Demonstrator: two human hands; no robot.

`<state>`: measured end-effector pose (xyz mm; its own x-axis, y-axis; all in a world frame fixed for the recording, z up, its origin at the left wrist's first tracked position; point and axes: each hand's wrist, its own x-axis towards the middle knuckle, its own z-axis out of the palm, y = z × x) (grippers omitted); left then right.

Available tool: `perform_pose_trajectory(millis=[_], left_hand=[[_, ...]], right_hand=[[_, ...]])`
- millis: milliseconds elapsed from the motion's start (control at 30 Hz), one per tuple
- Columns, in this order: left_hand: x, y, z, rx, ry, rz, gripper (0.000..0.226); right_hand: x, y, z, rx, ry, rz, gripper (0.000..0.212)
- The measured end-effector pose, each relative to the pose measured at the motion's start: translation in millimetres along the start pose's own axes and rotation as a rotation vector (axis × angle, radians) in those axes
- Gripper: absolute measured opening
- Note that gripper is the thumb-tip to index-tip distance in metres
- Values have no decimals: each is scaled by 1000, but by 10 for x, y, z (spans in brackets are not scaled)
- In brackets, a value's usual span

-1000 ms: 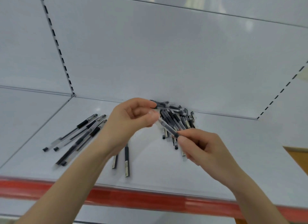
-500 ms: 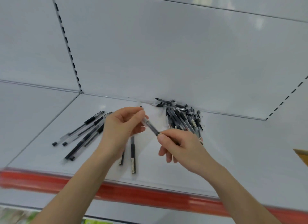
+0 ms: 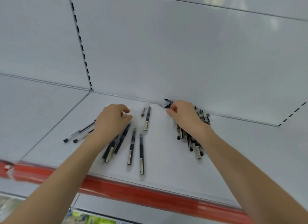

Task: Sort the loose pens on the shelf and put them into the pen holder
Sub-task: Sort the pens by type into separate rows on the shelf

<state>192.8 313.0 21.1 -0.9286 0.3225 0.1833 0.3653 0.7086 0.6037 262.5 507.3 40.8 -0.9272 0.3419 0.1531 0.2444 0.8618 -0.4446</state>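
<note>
Loose black and clear pens lie on a white shelf (image 3: 166, 157). My left hand (image 3: 113, 119) hovers with loosely curled fingers over a row of dark pens (image 3: 116, 143), holding nothing. Two more dark pens (image 3: 136, 150) lie side by side to its right. Further back lie a single pen (image 3: 147, 118) and a short pen cap (image 3: 143, 112). My right hand (image 3: 183, 117) rests on a heap of pens (image 3: 191, 138) at the back wall, fingertips pinched on a black pen (image 3: 167, 105) at the heap's far end. No pen holder is in view.
Two clear pens with black caps (image 3: 78, 134) lie at the left, partly behind my left wrist. A red strip (image 3: 133, 193) runs along the shelf's front edge. A white back panel (image 3: 166, 57) rises behind. Green packages (image 3: 93, 220) show on a lower shelf.
The pen that both hands held is gone from them and a pen lies on the shelf between them. My left hand sank toward the left pens; my right hand reached back onto the heap.
</note>
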Motion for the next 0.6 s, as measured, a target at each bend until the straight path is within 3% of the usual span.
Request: perform_pose_trajectory(millis=[167, 267, 300, 367, 600], left_hand=[[-44, 244, 111, 127, 36, 138, 26], [-46, 399, 223, 255, -49, 168, 31], [-36, 426, 261, 318, -75, 171, 33], [-18, 456, 328, 409, -118, 164, 35], [-2, 483, 377, 378, -135, 165, 20]], right_hand=[[187, -40, 168, -234, -76, 67, 36], [213, -71, 188, -275, -80, 75, 11], [213, -64, 184, -256, -86, 84, 14], [187, -38, 162, -197, -105, 95, 30], [-129, 107, -121, 362, 0, 139, 23]])
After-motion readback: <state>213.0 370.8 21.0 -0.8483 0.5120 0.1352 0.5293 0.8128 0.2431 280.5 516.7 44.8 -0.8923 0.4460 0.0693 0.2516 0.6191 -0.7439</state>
